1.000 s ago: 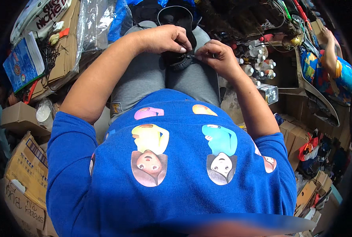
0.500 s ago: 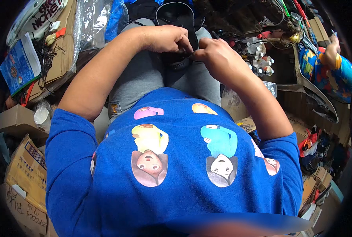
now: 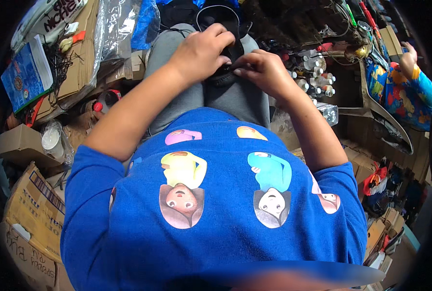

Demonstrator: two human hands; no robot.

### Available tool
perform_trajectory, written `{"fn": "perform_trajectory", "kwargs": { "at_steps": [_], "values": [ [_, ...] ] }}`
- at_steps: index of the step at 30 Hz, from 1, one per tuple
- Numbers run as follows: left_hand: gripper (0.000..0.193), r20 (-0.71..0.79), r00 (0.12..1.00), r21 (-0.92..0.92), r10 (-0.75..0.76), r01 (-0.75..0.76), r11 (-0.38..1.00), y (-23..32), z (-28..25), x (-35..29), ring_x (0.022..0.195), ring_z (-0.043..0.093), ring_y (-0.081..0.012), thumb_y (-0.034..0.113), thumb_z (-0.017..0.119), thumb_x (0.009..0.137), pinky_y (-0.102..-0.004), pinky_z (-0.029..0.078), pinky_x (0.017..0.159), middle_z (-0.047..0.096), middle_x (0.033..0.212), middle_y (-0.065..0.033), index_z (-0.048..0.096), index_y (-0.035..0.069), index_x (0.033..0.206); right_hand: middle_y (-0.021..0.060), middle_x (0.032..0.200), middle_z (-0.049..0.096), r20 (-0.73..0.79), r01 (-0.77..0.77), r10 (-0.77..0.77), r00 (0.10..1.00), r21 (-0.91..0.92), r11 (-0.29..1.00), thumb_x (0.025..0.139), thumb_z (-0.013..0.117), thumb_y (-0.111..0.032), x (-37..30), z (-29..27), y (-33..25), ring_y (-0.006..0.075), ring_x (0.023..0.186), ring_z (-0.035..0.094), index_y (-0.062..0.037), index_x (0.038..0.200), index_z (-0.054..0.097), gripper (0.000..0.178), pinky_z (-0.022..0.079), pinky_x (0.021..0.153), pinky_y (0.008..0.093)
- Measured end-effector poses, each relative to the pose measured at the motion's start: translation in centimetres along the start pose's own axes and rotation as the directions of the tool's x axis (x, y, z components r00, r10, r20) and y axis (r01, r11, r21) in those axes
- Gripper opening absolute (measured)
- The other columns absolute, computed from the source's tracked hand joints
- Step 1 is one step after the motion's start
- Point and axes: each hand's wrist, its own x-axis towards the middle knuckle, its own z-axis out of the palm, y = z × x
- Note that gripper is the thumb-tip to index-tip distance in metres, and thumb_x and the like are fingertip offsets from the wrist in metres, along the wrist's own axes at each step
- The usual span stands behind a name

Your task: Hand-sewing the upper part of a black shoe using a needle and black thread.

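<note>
Cluttered cardboard boxes [image 3: 34,213] surround; left hand [image 3: 201,53] and right hand [image 3: 262,70] pinch a black object [image 3: 224,72] in lap, grips clenched.

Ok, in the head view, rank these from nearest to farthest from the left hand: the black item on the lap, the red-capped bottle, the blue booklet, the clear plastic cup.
1. Black item: under the left hand, on the lap.
2. Red-capped bottle: on the person's left, beside the thigh.
3. Clear plastic cup: farther left and lower, by the boxes.
4. Blue booklet: far left, on cardboard.
</note>
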Motion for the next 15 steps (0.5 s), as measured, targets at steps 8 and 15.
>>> {"fn": "perform_trajectory", "kwargs": {
  "at_steps": [8, 15],
  "values": [
    [0.046, 0.25, 0.962, -0.123, -0.106, 0.14, 0.982, 0.0, -4.7, -5.7, 0.099, 0.059, -0.0351, 0.013, 0.064, 0.081, -0.0407, 0.046, 0.087, 0.061, 0.108, -0.0181, 0.05, 0.006, 0.124, -0.0057, 0.06, 0.04, -0.047, 0.047, -0.001, 0.999, 0.999, -0.005, 0.089, 0.059, -0.038, -5.3, -3.6, 4.0, 0.0075, 0.053, 0.039, -0.0049, 0.11, 0.056, 0.039, 0.041, 0.063, 0.0268],
    [0.022, 0.522, 0.725, 0.217, -0.449, 0.397, 0.892, -2.7, -9.5, -3.9, 0.09, 0.06, -0.0254, 0.021, 0.06, 0.087, -0.0349, 0.046, 0.078, 0.062, 0.092, -0.0111, 0.062, -0.001, 0.089, -0.006, 0.06, 0.036, -0.098, 0.099, -0.019, 0.995, 0.989, 0.112, 0.09, 0.056, -0.044, -7.4, -7.4, 4.9, 0.005, 0.054, 0.034, -0.0144, 0.136, 0.045, 0.056, 0.041, 0.072, 0.0235]
  ]
}}
